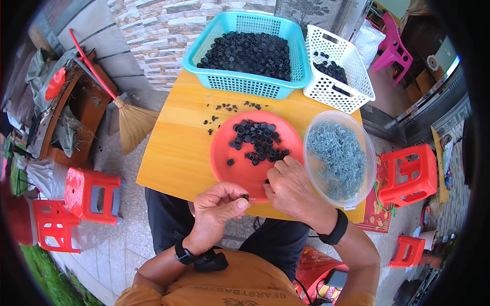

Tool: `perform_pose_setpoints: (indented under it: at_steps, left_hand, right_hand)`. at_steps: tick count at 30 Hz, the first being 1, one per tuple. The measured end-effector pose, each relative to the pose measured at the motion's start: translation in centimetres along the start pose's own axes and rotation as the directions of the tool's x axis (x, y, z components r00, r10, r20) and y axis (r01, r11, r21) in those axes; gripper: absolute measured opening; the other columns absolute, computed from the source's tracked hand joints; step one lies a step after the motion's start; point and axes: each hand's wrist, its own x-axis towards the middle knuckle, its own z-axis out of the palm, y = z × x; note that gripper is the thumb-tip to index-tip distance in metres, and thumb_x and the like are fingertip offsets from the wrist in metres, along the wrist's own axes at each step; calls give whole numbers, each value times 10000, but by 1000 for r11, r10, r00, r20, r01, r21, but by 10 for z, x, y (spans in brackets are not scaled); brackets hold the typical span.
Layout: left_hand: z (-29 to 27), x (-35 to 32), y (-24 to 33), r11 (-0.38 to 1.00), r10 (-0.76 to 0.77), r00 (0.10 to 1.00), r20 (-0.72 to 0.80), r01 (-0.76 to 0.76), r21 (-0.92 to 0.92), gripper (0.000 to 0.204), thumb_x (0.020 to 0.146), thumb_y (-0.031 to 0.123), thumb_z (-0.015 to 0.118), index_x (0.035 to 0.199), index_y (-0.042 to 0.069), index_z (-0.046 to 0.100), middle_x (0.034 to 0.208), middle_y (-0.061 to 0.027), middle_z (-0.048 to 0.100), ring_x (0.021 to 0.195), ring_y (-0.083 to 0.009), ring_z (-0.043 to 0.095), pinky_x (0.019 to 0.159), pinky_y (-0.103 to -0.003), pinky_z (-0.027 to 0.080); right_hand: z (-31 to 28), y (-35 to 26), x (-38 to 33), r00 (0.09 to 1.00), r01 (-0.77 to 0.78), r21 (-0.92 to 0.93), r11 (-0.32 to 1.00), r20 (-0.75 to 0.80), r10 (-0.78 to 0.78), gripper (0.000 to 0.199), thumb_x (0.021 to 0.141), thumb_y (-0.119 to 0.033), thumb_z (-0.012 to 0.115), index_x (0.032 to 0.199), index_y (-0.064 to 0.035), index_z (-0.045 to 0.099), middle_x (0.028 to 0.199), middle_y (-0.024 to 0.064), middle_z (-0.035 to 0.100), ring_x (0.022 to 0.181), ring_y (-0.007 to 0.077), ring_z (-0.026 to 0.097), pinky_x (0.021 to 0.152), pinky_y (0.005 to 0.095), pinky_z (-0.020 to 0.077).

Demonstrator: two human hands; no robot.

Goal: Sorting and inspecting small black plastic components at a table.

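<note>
Evidently, the left hand [217, 204] is pinching a small black part [245, 197] between thumb and fingertips, just off the near edge of the red plate [224, 153]. Well beyond that hand, tiny black bits [227, 107] are lying scattered on the yellow table [173, 148], and farther still a teal basket [245, 86] is holding a heap of black pieces. Ahead and to the right of the left hand, loose black caps [258, 140] are resting on the plate. The right hand [293, 188] is bending over the plate's right side, fingers curling close to the caps; whether they are gripping anything, I cannot tell. Right beside that hand, a clear tub [370, 168] is carrying silvery metal fasteners [337, 153], with a white basket [363, 89] standing beyond. Apparently the hands are handling pieces singly; the next move is probably calling for bringing the fingertips together around the pinched part.
</note>
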Motion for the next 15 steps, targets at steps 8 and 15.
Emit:
perform_pose_setpoints:
  at_steps: [8,15]
  left_hand:
    - [1,3,7,995,63,997,43,-59,-84,210,788,73,667,948,-17,564,841,-100,623,667,-129,590,585,-230,485]
    - [12,-2,5,986,88,991,97,-73,-147,215,799,86,663,964,-14,566,898,-97,625,758,-117,589,650,-226,491]
  right_hand:
    - [-17,-24,-11,991,-25,301,953,-117,63,211,682,-19,648,818,-16,487,712,124,508,698,295,511,583,397,405]
    - [-19,-39,-20,960,12,546,837,-242,144,288,660,50,655,900,-20,513,747,116,528,651,290,525,559,379,423]
